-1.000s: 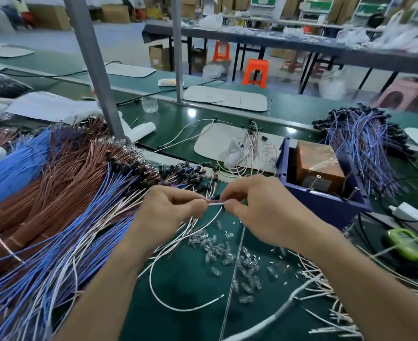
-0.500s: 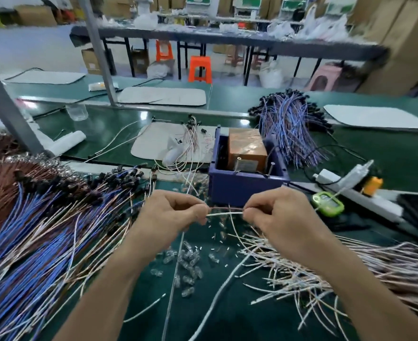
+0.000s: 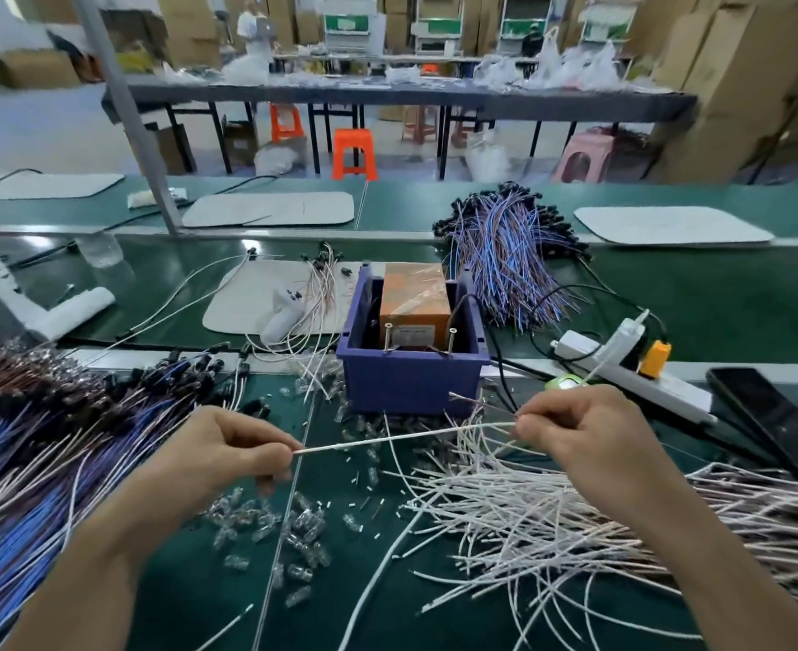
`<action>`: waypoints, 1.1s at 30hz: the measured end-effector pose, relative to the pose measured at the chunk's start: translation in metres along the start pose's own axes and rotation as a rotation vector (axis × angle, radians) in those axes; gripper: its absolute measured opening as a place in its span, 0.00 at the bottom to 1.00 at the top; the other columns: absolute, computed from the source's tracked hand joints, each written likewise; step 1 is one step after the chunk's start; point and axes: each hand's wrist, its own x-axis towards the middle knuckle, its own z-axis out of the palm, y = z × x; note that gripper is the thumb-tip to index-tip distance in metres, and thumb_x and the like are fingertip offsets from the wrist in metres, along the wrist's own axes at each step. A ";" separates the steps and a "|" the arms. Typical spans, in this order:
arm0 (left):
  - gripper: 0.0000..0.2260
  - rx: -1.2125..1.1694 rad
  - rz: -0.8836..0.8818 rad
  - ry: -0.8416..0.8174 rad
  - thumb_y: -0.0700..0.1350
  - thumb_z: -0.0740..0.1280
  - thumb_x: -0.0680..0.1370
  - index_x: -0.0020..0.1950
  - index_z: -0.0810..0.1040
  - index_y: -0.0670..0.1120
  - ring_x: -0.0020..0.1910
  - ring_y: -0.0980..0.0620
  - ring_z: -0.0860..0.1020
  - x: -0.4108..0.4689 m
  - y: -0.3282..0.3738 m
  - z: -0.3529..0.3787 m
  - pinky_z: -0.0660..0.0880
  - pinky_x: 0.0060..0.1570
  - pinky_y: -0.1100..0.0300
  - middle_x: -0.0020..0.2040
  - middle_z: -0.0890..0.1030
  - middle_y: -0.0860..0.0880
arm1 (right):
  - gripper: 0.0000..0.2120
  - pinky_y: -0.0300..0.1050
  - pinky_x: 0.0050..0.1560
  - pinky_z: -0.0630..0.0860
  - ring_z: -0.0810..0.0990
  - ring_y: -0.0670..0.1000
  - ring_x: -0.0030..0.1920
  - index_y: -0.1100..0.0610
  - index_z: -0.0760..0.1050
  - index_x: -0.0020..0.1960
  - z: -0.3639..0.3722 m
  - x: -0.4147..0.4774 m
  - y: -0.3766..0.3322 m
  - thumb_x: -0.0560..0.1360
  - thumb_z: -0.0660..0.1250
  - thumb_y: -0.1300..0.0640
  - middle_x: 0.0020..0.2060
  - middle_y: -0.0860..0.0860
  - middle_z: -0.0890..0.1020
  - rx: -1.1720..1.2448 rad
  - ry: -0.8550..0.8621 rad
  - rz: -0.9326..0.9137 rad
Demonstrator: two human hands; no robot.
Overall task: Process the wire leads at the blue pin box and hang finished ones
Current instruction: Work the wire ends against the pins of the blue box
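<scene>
A thin white wire lead is stretched taut between my two hands, just in front of the blue pin box. My left hand pinches its left end and my right hand pinches its right end. The box holds an orange block and two upright metal pins at its front wall. A loose pile of white leads lies under my right hand. Small clear bulbs are scattered on the green mat below the held lead.
Blue, brown and white leads with black caps fan out at the left. Another blue bundle lies behind the box. A white power strip, a green device and a black phone sit at the right. A grey post rises at the back left.
My hands have drawn apart, so a longer stretch of the white lead shows between them. The view has swung right, bringing the blue box to the middle.
</scene>
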 end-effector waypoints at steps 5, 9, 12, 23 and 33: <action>0.26 -0.469 -0.029 0.020 0.49 0.89 0.53 0.44 0.88 0.39 0.36 0.45 0.86 0.004 -0.021 0.006 0.83 0.38 0.63 0.40 0.86 0.36 | 0.10 0.50 0.42 0.77 0.81 0.52 0.38 0.43 0.85 0.38 -0.002 0.001 0.007 0.76 0.74 0.56 0.33 0.49 0.85 0.041 0.011 0.030; 0.16 -1.073 0.118 -0.166 0.33 0.52 0.86 0.70 0.69 0.25 0.66 0.31 0.77 0.009 -0.036 0.009 0.64 0.76 0.52 0.63 0.76 0.24 | 0.11 0.47 0.39 0.74 0.80 0.57 0.37 0.42 0.85 0.39 0.001 0.001 0.012 0.76 0.73 0.56 0.32 0.51 0.84 0.056 0.003 0.023; 0.23 -1.238 0.202 -0.230 0.36 0.36 0.87 0.76 0.57 0.25 0.74 0.29 0.68 0.014 -0.044 0.010 0.49 0.80 0.48 0.73 0.65 0.23 | 0.10 0.46 0.38 0.74 0.80 0.54 0.36 0.41 0.85 0.39 0.002 0.002 0.015 0.76 0.74 0.55 0.32 0.50 0.84 0.071 0.010 0.025; 0.11 -1.158 -0.071 0.281 0.43 0.68 0.75 0.45 0.89 0.41 0.40 0.53 0.87 0.042 -0.020 0.042 0.84 0.43 0.60 0.44 0.88 0.43 | 0.12 0.34 0.28 0.66 0.66 0.44 0.25 0.49 0.85 0.35 0.016 0.010 0.025 0.77 0.73 0.58 0.24 0.51 0.75 0.084 -0.042 0.109; 0.12 -0.707 -0.013 0.665 0.40 0.70 0.80 0.38 0.88 0.44 0.33 0.55 0.85 0.050 -0.016 0.050 0.81 0.36 0.66 0.37 0.87 0.48 | 0.10 0.50 0.36 0.67 0.67 0.50 0.30 0.48 0.87 0.39 0.026 0.009 0.042 0.78 0.73 0.57 0.25 0.50 0.74 0.211 -0.062 0.179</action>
